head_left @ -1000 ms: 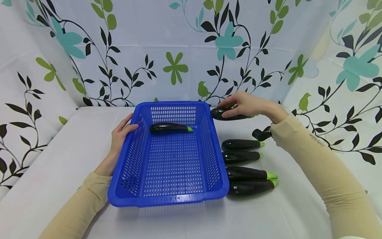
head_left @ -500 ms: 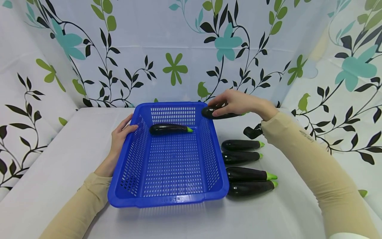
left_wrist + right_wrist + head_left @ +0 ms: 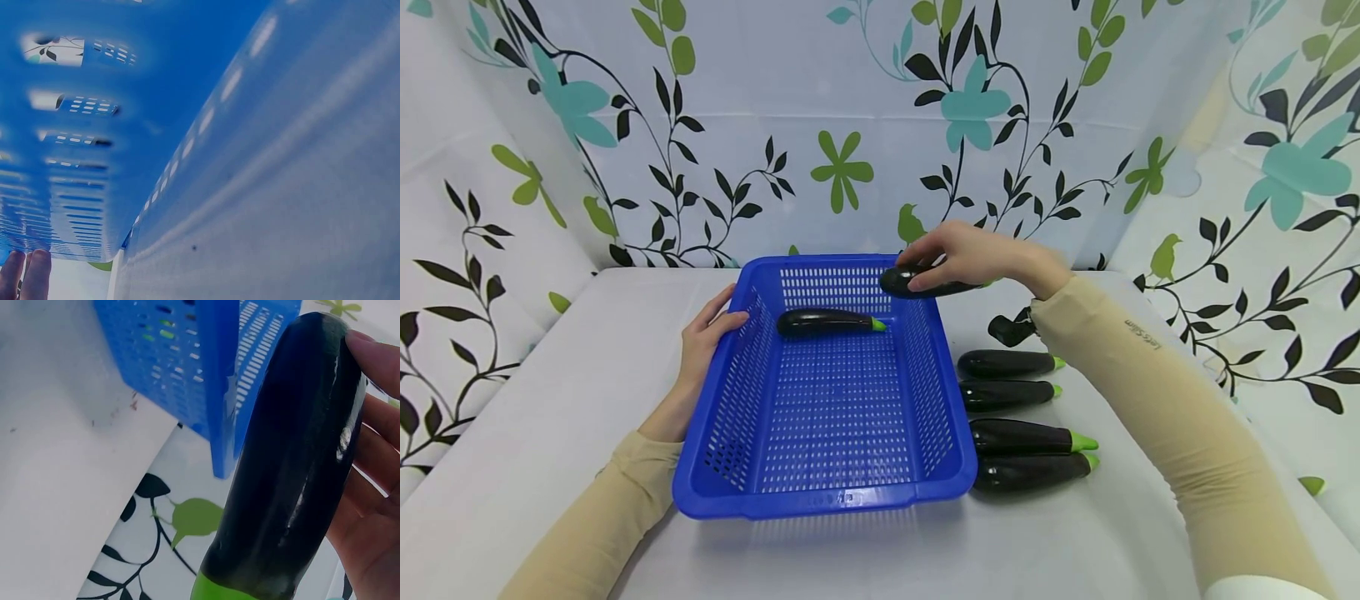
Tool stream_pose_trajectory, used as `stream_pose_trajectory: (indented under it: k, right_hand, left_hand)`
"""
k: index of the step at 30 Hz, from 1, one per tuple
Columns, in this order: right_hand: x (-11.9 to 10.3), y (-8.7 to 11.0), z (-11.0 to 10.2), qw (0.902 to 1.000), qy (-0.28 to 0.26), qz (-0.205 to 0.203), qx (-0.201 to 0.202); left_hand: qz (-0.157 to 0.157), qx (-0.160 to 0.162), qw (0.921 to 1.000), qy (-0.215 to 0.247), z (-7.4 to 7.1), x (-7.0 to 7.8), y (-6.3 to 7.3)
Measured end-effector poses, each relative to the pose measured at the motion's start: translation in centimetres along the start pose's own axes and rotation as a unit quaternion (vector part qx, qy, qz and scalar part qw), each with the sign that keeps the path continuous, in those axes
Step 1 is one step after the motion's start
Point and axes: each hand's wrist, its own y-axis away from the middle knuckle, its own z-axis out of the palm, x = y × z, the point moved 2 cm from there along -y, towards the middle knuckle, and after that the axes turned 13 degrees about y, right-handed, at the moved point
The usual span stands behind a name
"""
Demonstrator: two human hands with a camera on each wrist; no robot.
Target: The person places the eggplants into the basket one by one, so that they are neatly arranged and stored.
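Note:
My right hand (image 3: 970,250) grips a dark, glossy eggplant (image 3: 897,282) over the far right corner of a blue plastic basket (image 3: 823,501). In the right wrist view the held eggplant (image 3: 287,450) has its green stem end toward the camera, with thumb and fingers round its other side. My left hand (image 3: 700,346) holds the basket's left rim, thumb over the edge. From the left wrist, fingertips (image 3: 34,275) show beside the slotted basket wall (image 3: 162,75). One eggplant (image 3: 823,322) lies inside the basket near its far end.
Several more eggplants (image 3: 1030,472) lie in a column on the white table (image 3: 572,392) along the basket's right side, green stems pointing right. A cloth (image 3: 715,108) printed with leaves and flowers hangs behind the table. A black wrist device (image 3: 1011,331) hangs below the right sleeve.
My right hand has lifted the eggplant from beside the basket and carried it left over the right rim. The left hand and basket have stayed in place.

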Motion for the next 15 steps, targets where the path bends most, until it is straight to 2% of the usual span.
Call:
stream_pose_trajectory:
  k: [15]
  right_hand:
    - [-2.7, -3.3, 1.2, 0.9994, 0.000, -0.034, -0.001]
  left_hand:
    - [0.005, -0.003, 0.9997, 0.022, 0.0, 0.0, 0.1]
